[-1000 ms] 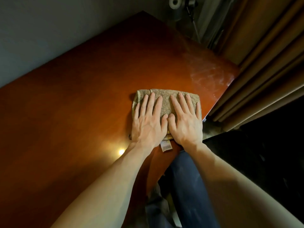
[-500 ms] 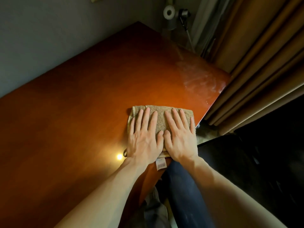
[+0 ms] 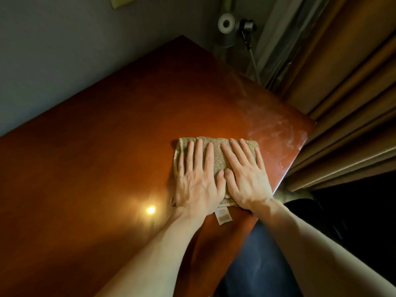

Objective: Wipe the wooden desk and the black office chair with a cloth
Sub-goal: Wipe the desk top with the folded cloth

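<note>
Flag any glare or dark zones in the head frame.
Head view: one small glare spot on the desk, left of the left hand; warm light pools round the cloth; the area under the curtain at right is near black; pale smears catch light by the desk's right corner.
</note>
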